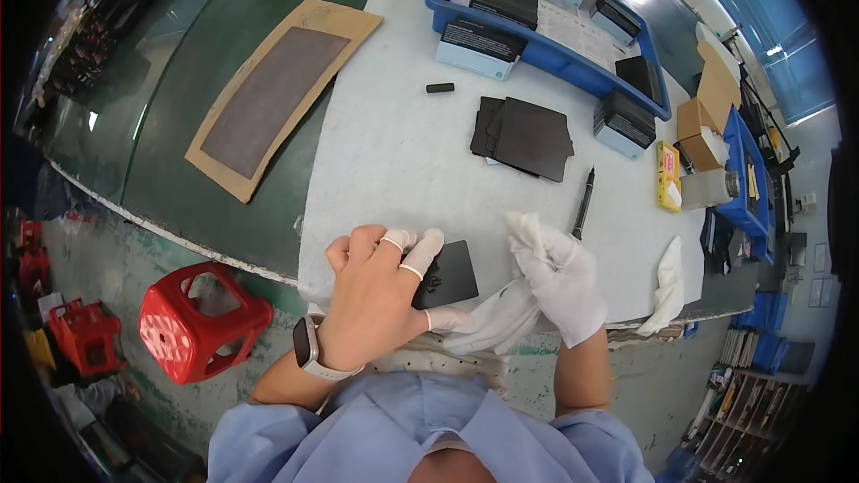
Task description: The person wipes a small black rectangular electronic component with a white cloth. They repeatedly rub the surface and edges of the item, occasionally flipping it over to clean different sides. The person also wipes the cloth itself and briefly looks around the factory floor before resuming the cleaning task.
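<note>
My left hand, with white finger cots on several fingertips and a watch at the wrist, grips a flat black plate near the front edge of the table. Its thumb lies along the lower edge and its fingers along the upper left. A faint mark shows on the plate, partly covered by my hand. To the right, my right hand wears a white glove and pinches a white cloth, which trails left below the plate. Beyond them lies a loose stack of black plates. A black pen rests right of the stack.
A blue tray with black packs and papers stands at the back, with boxes beside it. Sandpaper on a brown board lies left. A yellow box, a bottle and a white glove are right. A red stool stands left.
</note>
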Motion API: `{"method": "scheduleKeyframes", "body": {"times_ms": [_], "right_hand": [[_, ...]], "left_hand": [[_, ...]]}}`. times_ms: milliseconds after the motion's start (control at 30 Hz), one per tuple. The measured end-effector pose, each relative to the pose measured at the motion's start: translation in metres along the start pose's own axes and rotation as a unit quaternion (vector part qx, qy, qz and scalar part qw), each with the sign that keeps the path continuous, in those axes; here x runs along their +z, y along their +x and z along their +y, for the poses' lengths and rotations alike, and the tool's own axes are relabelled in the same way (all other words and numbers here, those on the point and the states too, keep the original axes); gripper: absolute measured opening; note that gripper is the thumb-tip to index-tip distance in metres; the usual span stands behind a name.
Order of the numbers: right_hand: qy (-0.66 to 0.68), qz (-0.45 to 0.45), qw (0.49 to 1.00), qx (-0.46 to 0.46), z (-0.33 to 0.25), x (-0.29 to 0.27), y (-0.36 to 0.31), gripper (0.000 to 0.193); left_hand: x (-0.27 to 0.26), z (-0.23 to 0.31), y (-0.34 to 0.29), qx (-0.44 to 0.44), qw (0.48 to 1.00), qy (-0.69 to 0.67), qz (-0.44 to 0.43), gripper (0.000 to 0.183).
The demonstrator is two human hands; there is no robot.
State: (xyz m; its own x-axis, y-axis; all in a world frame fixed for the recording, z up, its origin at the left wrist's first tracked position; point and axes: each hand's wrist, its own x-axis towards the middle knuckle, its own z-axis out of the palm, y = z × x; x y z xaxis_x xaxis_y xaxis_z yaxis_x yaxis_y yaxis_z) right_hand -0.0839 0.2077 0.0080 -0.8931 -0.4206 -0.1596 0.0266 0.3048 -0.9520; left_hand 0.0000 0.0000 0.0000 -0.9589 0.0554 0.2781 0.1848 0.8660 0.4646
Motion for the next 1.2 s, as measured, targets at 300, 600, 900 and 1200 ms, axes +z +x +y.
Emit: {"method": "scheduleKeyframes", "body": {"times_ms": [300, 600, 900, 1200], "right_hand": [[-0.127, -0.026, 0.991, -0.04, 0.007, 0.0, 0.01, 0.036], [-0.118, -0.005, 0.992, -0.052, 0.008, 0.001, 0.009, 0.035], [-0.116, 0.001, 0.988, -0.106, 0.012, 0.001, 0.008, 0.031], [-0.279, -0.087, 0.941, -0.173, -0.007, 0.002, 0.019, 0.028]], "left_hand": [[0.001, -0.001, -0.001, -0.006, 0.999, -0.002, 0.032, 0.071], [-0.004, 0.006, 0.0, -0.01, 0.999, -0.024, 0.042, 0.08], [-0.002, 0.006, 0.001, -0.012, 0.999, -0.032, 0.038, 0.077], [0.013, -0.011, 0.001, -0.02, 0.998, -0.032, 0.04, 0.066]]}}
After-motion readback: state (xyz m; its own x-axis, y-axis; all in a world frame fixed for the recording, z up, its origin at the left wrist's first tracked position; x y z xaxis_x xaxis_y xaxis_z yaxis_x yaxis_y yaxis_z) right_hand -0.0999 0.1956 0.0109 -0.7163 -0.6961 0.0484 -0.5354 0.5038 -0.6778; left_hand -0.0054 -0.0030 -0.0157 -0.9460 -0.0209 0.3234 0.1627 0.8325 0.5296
